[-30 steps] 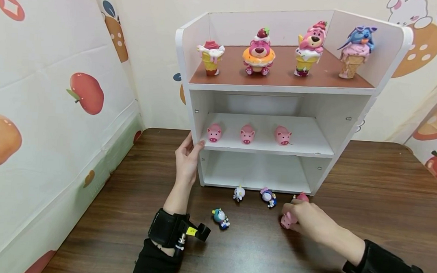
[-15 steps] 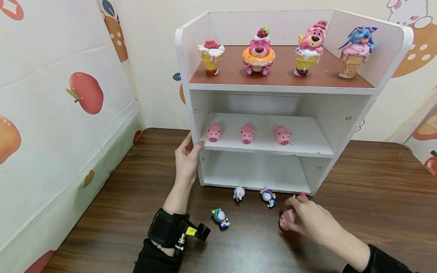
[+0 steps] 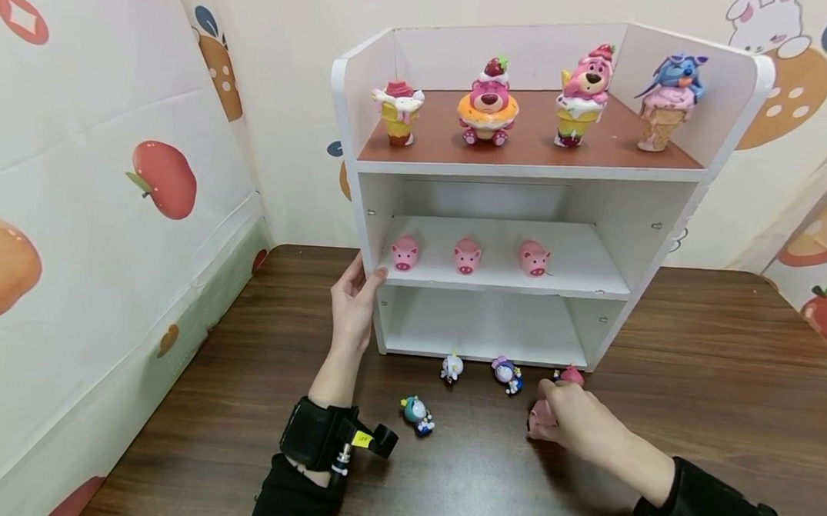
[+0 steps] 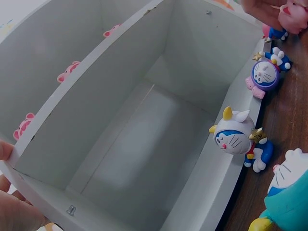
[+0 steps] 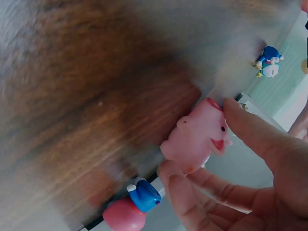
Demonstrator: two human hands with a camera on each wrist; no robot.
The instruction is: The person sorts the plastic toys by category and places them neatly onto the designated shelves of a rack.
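My right hand (image 3: 579, 423) pinches a pink toy pig (image 5: 199, 134) between thumb and fingertips, low over the table in front of the shelf's right corner. In the right wrist view the pig lies on its side, with its red mouth toward the palm. My left hand (image 3: 353, 301) grips the left side panel of the white display shelf (image 3: 528, 170), thumb at the front edge by the middle board. Three similar pink pigs (image 3: 467, 256) stand in a row on that board. Beside the right hand lies a figurine with a pink head and blue body (image 5: 137, 204), partly hidden in the head view.
A white-hooded cat figurine (image 4: 236, 137) and a purple-hooded one (image 4: 265, 74) lie along the shelf's front edge. A teal-hooded figurine (image 3: 417, 414) lies nearer on the wooden table (image 3: 240, 427). Ice-cream and bear figurines (image 3: 489, 103) stand on the brown top board.
The pig has turned in my right fingers, its face swinging out of the head view. My right hand shifts only slightly. The left hand keeps its grip on the shelf.
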